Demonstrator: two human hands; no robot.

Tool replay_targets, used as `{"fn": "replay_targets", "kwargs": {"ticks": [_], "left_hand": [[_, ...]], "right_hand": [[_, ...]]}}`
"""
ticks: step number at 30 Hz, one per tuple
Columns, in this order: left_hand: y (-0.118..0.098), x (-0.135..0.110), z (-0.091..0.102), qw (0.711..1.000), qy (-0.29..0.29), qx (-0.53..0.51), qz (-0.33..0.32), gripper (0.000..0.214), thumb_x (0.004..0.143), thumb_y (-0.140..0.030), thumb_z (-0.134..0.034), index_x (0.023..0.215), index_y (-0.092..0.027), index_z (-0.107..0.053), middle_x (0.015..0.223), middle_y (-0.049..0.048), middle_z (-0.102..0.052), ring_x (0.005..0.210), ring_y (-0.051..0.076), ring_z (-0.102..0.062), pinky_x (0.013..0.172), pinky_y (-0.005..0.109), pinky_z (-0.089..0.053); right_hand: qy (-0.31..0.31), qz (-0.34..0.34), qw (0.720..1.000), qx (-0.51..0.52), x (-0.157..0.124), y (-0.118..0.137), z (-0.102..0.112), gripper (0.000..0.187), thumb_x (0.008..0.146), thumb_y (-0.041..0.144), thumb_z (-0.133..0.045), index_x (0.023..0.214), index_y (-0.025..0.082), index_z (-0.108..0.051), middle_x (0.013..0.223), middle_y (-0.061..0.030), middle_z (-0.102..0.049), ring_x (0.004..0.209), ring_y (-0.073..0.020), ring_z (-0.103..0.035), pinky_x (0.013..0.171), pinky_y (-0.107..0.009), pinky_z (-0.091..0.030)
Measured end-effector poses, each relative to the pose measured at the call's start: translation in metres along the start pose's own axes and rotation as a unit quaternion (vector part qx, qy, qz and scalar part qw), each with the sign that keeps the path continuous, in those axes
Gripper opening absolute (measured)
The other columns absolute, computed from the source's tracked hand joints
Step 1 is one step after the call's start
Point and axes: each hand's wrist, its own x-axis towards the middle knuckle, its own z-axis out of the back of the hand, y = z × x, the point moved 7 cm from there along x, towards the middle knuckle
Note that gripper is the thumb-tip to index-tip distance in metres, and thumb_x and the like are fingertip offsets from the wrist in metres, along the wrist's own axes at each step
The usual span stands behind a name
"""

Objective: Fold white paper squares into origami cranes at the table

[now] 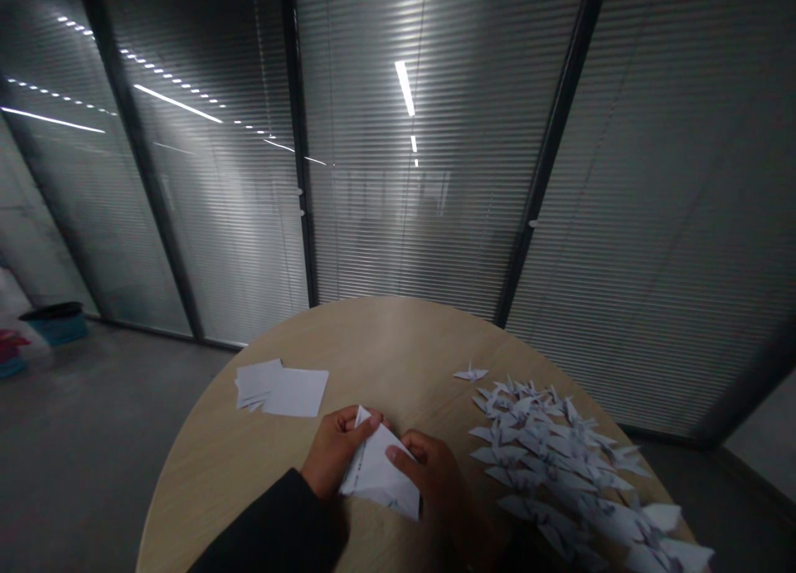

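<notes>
Between my hands is a partly folded sheet of white paper (384,471), with a pointed top corner and some dark print along its left edge. My left hand (339,444) pinches it near the upper left, thumb on top. My right hand (429,465) grips its right edge, also with the thumb over the paper and the fingers curled behind. The paper is held just above or against the table; I cannot tell which. To the right lie many folded paper cranes (547,444) in a crowded group, and one paper crane (471,374) sits apart behind them.
A loose stack of white paper sheets (295,391) lies at the left of the round wooden table (398,332). Glass partitions with blinds (410,250) stand right behind the table. A blue bin (57,324) is on the floor at far left.
</notes>
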Motion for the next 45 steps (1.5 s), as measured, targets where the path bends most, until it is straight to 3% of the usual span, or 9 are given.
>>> {"fn": "replay_targets", "kwargs": {"ticks": [9,15,21,27,31,37,45], "left_hand": [[-0.001,-0.002,-0.001,1.000,-0.006,-0.021,0.006,0.052,0.044,-0.054,-0.090,0.067,-0.010,-0.075,0.058,0.0060,-0.071,0.046,0.011,-0.057,0.046,0.021,-0.040],[-0.003,-0.002,-0.003,1.000,0.002,-0.027,0.001,0.050,0.050,-0.054,-0.088,0.069,-0.010,-0.076,0.060,0.0076,-0.072,0.050,0.013,-0.060,0.050,0.022,-0.043],[-0.007,-0.003,-0.001,0.999,-0.030,-0.041,-0.009,0.052,0.050,-0.060,-0.084,0.063,-0.011,-0.074,0.059,0.0090,-0.073,0.049,0.015,-0.061,0.052,0.024,-0.046],[-0.007,-0.005,0.003,0.997,-0.066,-0.034,0.002,0.046,0.057,-0.056,-0.079,0.061,-0.011,-0.071,0.057,0.0104,-0.073,0.049,0.019,-0.064,0.053,0.028,-0.049],[-0.004,-0.004,0.004,0.997,-0.065,-0.046,0.020,0.053,0.063,-0.064,-0.073,0.062,-0.011,-0.070,0.056,0.0102,-0.071,0.049,0.020,-0.064,0.052,0.029,-0.049],[-0.002,-0.001,0.005,0.999,-0.037,0.024,0.003,0.052,0.044,-0.057,-0.088,0.058,-0.010,-0.069,0.047,0.0026,-0.063,0.040,0.011,-0.051,0.042,0.022,-0.035],[-0.001,-0.001,0.004,0.999,-0.036,0.003,0.005,0.051,0.044,-0.055,-0.090,0.060,-0.010,-0.071,0.051,0.0051,-0.067,0.041,0.012,-0.054,0.043,0.022,-0.037]], "right_hand": [[0.003,0.000,1.000,-0.003,-0.002,0.005,0.002,0.030,0.080,0.047,-0.058,0.067,0.019,-0.060,0.062,0.0016,-0.061,0.057,-0.0122,-0.051,0.052,-0.022,-0.033],[-0.002,0.003,1.000,-0.002,-0.003,0.011,0.003,0.026,0.078,0.040,-0.056,0.062,0.020,-0.053,0.058,0.0031,-0.055,0.053,-0.0104,-0.044,0.050,-0.023,-0.029],[-0.015,-0.011,1.000,0.005,-0.007,0.014,0.003,0.026,0.077,0.039,-0.058,0.061,0.020,-0.051,0.055,0.0043,-0.052,0.052,-0.0096,-0.042,0.049,-0.022,-0.028],[0.000,-0.008,1.000,0.028,-0.007,0.013,0.001,0.027,0.075,0.042,-0.058,0.060,0.020,-0.051,0.056,0.0038,-0.052,0.052,-0.0103,-0.043,0.050,-0.023,-0.029],[-0.002,-0.026,0.999,0.045,-0.005,0.008,0.000,0.029,0.074,0.044,-0.059,0.059,0.021,-0.052,0.056,0.0033,-0.055,0.051,-0.0110,-0.045,0.049,-0.023,-0.030],[-0.002,-0.023,1.000,0.018,-0.004,0.007,0.000,0.028,0.076,0.044,-0.060,0.062,0.020,-0.057,0.059,0.0013,-0.060,0.054,-0.0120,-0.050,0.050,-0.023,-0.032],[0.001,-0.012,0.999,0.034,-0.005,0.006,-0.002,0.034,0.077,0.049,-0.060,0.062,0.019,-0.055,0.057,0.0023,-0.057,0.054,-0.0112,-0.048,0.051,-0.023,-0.032]]}}
